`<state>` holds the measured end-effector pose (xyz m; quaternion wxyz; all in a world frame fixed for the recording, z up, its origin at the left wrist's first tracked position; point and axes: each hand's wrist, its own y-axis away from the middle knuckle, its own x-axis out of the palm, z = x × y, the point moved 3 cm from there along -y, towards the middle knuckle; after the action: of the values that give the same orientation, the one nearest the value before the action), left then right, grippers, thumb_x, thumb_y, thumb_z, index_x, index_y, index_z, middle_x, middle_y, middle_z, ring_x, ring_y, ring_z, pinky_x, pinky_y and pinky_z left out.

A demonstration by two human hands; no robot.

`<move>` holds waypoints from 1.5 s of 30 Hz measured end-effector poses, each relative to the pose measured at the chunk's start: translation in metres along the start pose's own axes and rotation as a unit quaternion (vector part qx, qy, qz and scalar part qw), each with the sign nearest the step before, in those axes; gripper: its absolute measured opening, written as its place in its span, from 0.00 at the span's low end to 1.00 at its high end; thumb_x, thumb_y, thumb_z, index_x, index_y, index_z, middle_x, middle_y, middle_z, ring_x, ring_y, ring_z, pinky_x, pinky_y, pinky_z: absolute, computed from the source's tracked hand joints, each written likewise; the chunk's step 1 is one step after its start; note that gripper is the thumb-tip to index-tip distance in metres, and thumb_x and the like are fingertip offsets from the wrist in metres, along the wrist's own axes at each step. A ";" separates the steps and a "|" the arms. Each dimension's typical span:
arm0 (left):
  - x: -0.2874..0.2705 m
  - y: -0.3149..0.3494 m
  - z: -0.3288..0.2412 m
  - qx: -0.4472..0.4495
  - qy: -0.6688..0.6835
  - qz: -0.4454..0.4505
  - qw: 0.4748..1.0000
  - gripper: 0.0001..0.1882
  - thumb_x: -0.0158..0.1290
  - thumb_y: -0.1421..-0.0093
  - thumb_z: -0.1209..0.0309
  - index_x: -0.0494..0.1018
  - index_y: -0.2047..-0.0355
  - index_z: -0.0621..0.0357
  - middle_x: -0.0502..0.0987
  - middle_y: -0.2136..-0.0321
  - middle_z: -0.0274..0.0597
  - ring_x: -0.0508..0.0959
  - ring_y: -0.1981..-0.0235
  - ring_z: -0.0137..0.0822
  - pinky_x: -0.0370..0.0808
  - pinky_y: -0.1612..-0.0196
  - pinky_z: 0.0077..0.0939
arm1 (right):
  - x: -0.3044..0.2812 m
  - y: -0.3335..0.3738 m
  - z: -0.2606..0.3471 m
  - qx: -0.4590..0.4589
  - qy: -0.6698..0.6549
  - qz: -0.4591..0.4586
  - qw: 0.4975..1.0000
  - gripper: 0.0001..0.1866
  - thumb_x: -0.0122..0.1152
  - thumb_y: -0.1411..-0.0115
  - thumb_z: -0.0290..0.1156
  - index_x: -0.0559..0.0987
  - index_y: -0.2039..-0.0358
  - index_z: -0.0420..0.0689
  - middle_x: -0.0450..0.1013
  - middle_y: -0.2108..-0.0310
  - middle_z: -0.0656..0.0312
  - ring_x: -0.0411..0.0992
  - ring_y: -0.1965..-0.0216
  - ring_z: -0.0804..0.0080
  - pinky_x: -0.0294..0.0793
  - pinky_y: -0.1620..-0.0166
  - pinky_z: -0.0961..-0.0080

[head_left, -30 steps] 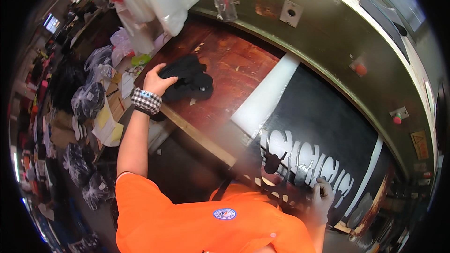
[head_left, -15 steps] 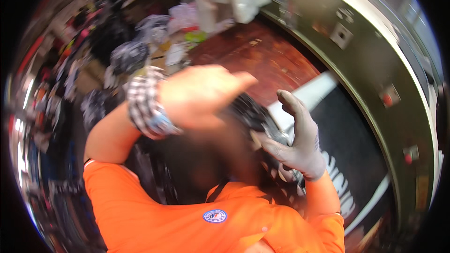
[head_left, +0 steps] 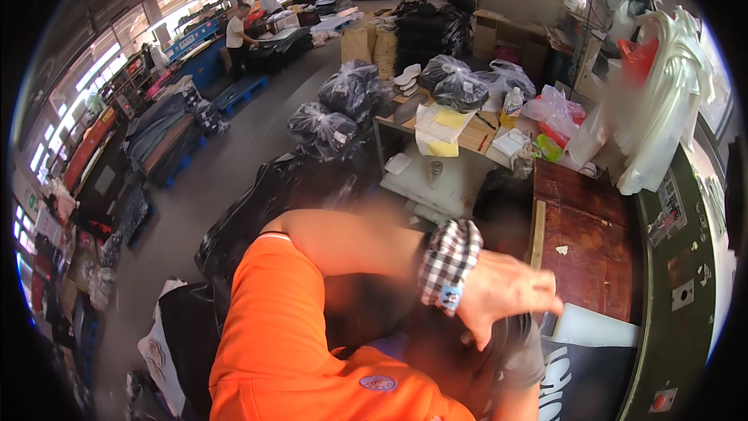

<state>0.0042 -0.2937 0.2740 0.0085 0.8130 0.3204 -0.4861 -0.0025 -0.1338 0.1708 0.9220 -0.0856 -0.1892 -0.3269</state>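
My left hand (head_left: pixel 506 288) is bare, with a black-and-white checked cuff (head_left: pixel 452 265) round its wrist. It reaches across to the right, fingers loosely bent and thumb spread apart, with nothing visible in it. Directly below and behind it is my right hand (head_left: pixel 523 362) in a grey glove. Its fingers are hidden by the left hand, and whether the two touch I cannot tell. Beside the right hand lies a black sheet (head_left: pixel 600 374) with white lettering, with a pale strip (head_left: pixel 596 326) along its far edge.
A worn red-brown board (head_left: pixel 588 242) lies beyond the strip, beside a green machine frame (head_left: pixel 678 265) with buttons. A table holds papers (head_left: pixel 442 125), a bottle (head_left: pixel 511 107) and plastic bags (head_left: pixel 555 113). Black bagged bundles (head_left: pixel 323 129) stand left of it. Another person (head_left: pixel 236 39) stands far back.
The view has swung up and left, showing more of the room. My left hand has crossed over my right; the gloved fingers, spread before, are now hidden.
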 end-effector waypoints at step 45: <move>-0.202 0.236 0.442 -0.055 0.302 -0.272 0.912 0.52 0.59 0.43 0.38 0.56 0.32 0.64 0.71 0.41 0.48 0.68 0.37 0.39 0.61 0.34 0.34 | 0.001 -0.494 -0.098 0.043 -0.161 0.132 0.977 0.59 0.74 0.53 0.56 0.55 0.31 0.37 0.64 0.40 0.35 0.66 0.41 0.35 0.61 0.36 0.38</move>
<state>-0.2833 -0.7288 0.1318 -0.1762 0.8009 0.5426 -0.1820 -0.2871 -0.5430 0.0985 0.9172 -0.1216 -0.3362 -0.1757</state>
